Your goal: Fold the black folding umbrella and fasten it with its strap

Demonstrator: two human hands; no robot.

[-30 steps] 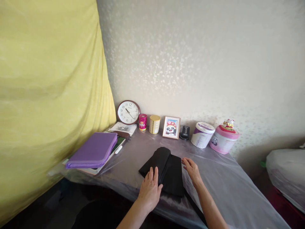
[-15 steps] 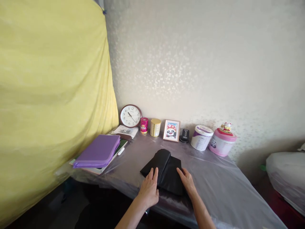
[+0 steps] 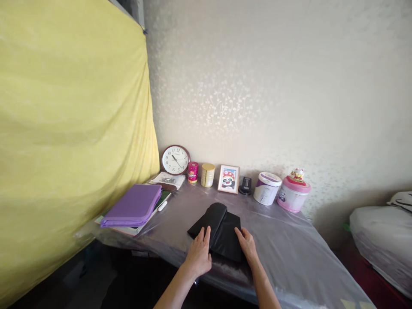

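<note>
A folded black sheet of smooth, soft-looking material (image 3: pixel 228 238) lies near the front edge of the table, with a rounded flap folded over its upper left part. My left hand (image 3: pixel 198 253) rests on its lower left side, fingers stretched out and slightly apart. At the right edge of the black sheet is my right hand (image 3: pixel 247 245), its fingertips touching the border and its fingers extended. Part of the right hand's underside is hidden, and neither hand lifts the sheet off the table.
A grey plastic-covered table (image 3: pixel 280 244) carries a purple zip folder (image 3: pixel 132 204) at left. Along the wall stand a clock (image 3: pixel 175 159), a pink can (image 3: pixel 193 172), a yellow can (image 3: pixel 207 175), a panda picture frame (image 3: pixel 228 179), a black device (image 3: pixel 245 186) and two tubs (image 3: pixel 267 189).
The camera view has tilted and shifted slightly, so the table items appear a little lower and mostly further left. Both hands stay in the same places on the black sheet.
</note>
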